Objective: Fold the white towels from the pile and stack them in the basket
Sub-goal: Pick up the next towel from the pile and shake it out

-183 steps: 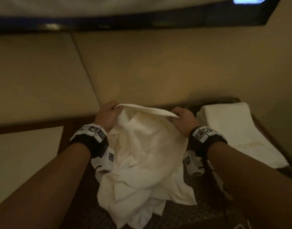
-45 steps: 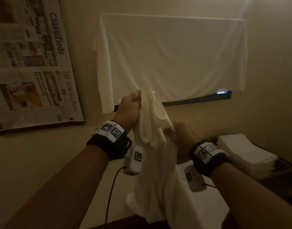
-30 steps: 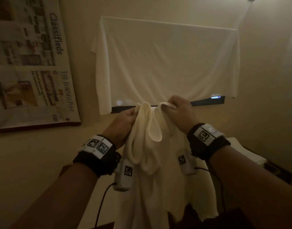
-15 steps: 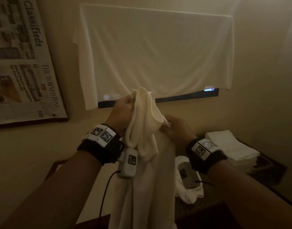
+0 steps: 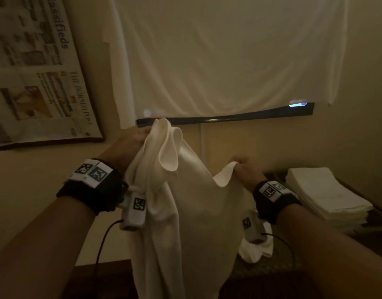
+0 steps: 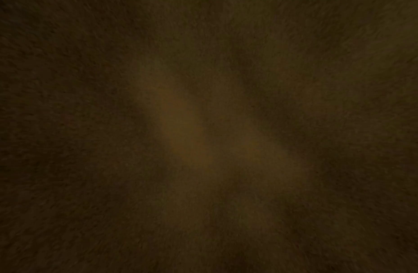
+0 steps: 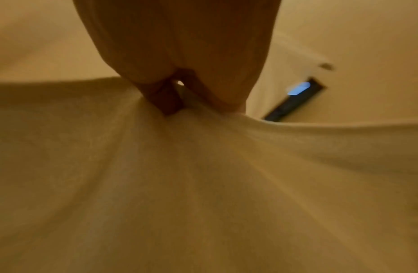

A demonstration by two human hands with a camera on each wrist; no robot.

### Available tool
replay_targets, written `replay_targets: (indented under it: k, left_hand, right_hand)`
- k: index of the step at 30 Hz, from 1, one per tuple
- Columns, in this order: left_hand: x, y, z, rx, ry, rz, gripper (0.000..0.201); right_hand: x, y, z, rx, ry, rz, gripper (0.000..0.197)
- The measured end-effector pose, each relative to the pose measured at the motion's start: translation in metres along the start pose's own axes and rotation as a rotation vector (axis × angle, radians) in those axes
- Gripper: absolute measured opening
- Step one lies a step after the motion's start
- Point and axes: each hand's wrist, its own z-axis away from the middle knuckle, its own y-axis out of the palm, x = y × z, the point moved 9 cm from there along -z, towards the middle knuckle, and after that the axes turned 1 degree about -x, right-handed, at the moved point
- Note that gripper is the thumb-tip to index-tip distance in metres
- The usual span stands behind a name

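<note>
A white towel [image 5: 185, 212] hangs in the air in front of me, bunched at its top left. My left hand [image 5: 135, 139] grips that bunched upper corner. My right hand [image 5: 243, 167] pinches the towel's top edge further right and lower. In the right wrist view the fingers [image 7: 179, 73] pinch the towel [image 7: 203, 184] from above. The left wrist view is dark and shows nothing clear. A stack of folded white towels [image 5: 323, 195] lies at the right in a dark basket [image 5: 358, 190]. Another crumpled white towel [image 5: 257, 249] lies below my right wrist.
A large white cloth [image 5: 224, 52] hangs over a dark screen [image 5: 228, 117] on the wall ahead. A newspaper sheet [image 5: 34, 72] is fixed to the wall at the left. A dark patterned surface [image 5: 272, 275] lies below the towel.
My right hand has slid right along the towel's top edge, away from the left hand, spreading the cloth. The left hand keeps its hold on the bunched corner.
</note>
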Motion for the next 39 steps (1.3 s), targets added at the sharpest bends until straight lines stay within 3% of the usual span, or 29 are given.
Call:
replay_targets:
  k: [5,10,12,18,22,30,34,39]
  left_hand:
    - [0.031,0.019,0.019,-0.013,-0.071,0.029,0.019]
    - [0.034,0.033,0.02,-0.133,-0.051,0.095,0.019]
    - [0.031,0.025,0.022,-0.196,-0.034,0.066,0.021]
    - [0.028,-0.007,0.026,-0.34,-0.036,0.083,0.023]
    - [0.028,-0.021,0.028,-0.365,-0.046,0.162,0.022]
    - [0.033,-0.074,0.035,-0.366,-0.015,0.087,0.023]
    - [0.038,-0.095,0.041,-0.307,-0.003,0.068,0.021]
    - [0.025,-0.123,0.055,-0.057,-0.01,-0.01,0.016]
  right_hand:
    - [0.111,0.032,0.013,0.202,-0.401,0.011,0.018]
    - [0.162,0.041,0.021,0.207,-0.639,0.006,0.011]
    - [0.16,0.04,0.021,0.187,-0.631,-0.008,0.005]
    - [0.115,0.063,0.023,0.306,-0.477,0.132,0.022]
    - [0.077,0.072,0.02,0.307,-0.419,0.267,0.021]
    - [-0.023,0.06,0.01,0.225,-0.069,0.252,0.019]
    - [0.001,0.061,0.009,0.098,-0.098,0.2,0.021]
    - [0.112,0.06,0.013,-0.105,-0.28,0.006,0.016]
